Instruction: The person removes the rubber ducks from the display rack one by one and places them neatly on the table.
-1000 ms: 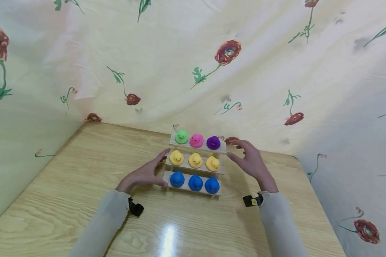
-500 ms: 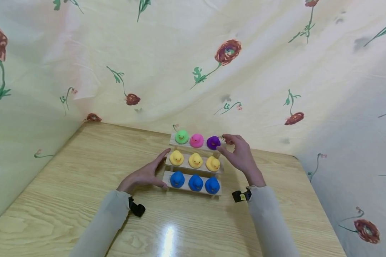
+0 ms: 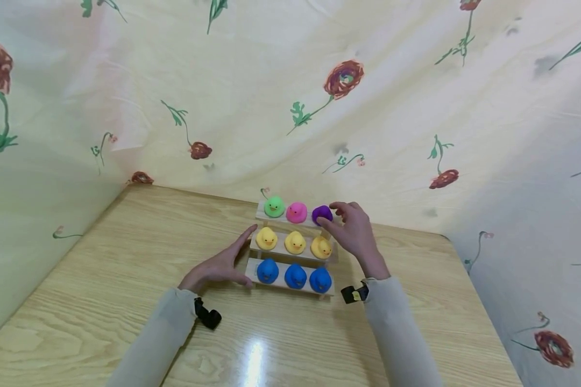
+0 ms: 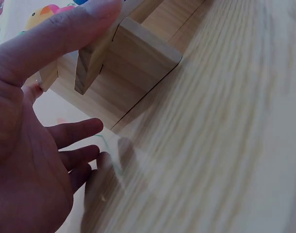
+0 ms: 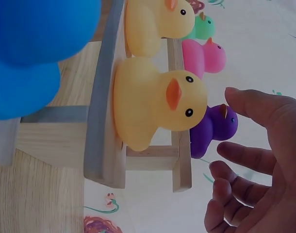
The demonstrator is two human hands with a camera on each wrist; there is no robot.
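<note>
A three-step wooden stand (image 3: 252, 269) holds rubber ducks in rows. Blue ducks (image 3: 296, 276) sit on the lowest step, yellow ducks (image 3: 295, 243) in the middle. On top are a green duck (image 3: 274, 207), a pink duck (image 3: 297, 213) and a purple duck (image 3: 321, 214). My left hand (image 3: 218, 266) is spread at the stand's left end, thumb by the lowest step and index fingertip by the middle one. My right hand (image 3: 353, 231) reaches to the top right; its thumb and index finger straddle the purple duck (image 5: 213, 128), with a gap visible beside its head.
The stand rests on a wood-grain table (image 3: 213, 355). Behind and at the sides hangs a cream cloth (image 3: 252, 107) with printed flowers. Small black wrist cameras are strapped over both sleeves (image 3: 397, 317).
My right hand has moved left from beside the stand to the purple duck, its thumb now overlapping the duck. The left hand and the ducks have stayed in place.
</note>
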